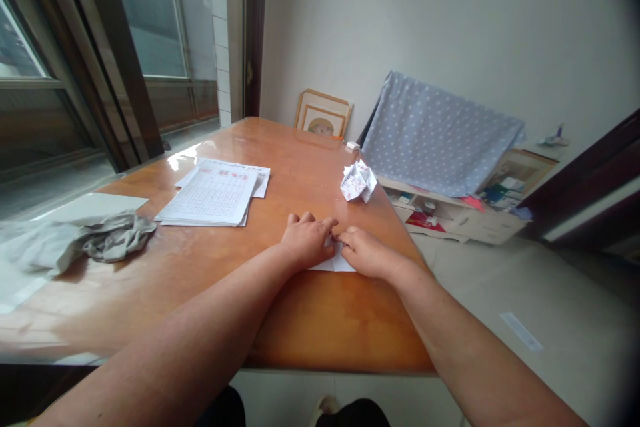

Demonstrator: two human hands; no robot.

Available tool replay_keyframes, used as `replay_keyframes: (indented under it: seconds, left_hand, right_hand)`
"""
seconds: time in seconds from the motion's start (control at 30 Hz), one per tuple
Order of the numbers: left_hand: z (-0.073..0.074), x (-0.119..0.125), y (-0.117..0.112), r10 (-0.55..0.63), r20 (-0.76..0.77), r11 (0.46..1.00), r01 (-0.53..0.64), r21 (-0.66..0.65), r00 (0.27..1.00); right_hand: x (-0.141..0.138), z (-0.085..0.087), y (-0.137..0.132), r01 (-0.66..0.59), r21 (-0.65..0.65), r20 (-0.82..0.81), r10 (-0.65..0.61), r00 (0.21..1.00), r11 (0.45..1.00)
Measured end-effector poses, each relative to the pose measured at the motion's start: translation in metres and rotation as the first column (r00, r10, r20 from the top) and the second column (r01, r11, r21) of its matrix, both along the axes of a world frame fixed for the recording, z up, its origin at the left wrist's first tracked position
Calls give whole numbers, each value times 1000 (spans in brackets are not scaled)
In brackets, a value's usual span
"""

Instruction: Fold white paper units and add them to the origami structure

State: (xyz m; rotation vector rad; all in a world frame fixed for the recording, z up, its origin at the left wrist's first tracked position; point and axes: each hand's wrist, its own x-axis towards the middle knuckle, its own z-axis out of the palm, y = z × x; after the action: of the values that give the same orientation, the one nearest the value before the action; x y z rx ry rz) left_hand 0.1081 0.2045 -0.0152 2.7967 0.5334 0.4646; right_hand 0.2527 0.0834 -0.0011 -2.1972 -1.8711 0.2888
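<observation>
A small folded piece of white paper lies flat on the table near its right side, partly covered by both hands. My left hand rests over its left part, fingers bent and closed at the paper. From the other side my right hand holds the paper's right part, with thumb and fingers pressed together close to the left fingertips. The paper's far edge is hidden under the fingers. Beyond the right hand stands a crumpled-looking clump of folded printed paper.
A stack of printed sheets lies left of the hands on the wooden table. Nearer the left edge is a bunched grey cloth. A small white box sits at the far right edge. Past the table, a dotted cloth hangs above a low cabinet.
</observation>
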Motion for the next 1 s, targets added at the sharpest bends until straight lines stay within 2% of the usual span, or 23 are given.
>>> replay_keyframes:
  seconds: [0.2, 0.37, 0.67, 1.0]
  left_hand:
    - [2, -3, 0, -30, -43, 998, 32, 53, 999]
    - [5, -4, 0, -42, -86, 997, 48, 64, 995]
    - [5, -4, 1, -54, -96, 997, 58, 45, 994]
    - [3, -4, 1, -62, -48, 998, 61, -15, 997]
  right_hand:
    - [1, 9, -12, -29, -40, 51, 31, 998, 999]
    - [8, 8, -28, -2, -42, 70, 5, 998, 999]
    - [6, 8, -60, 28, -16, 18, -28, 999, 999]
    - [-5, 7, -75, 116, 34, -51, -115, 992, 993]
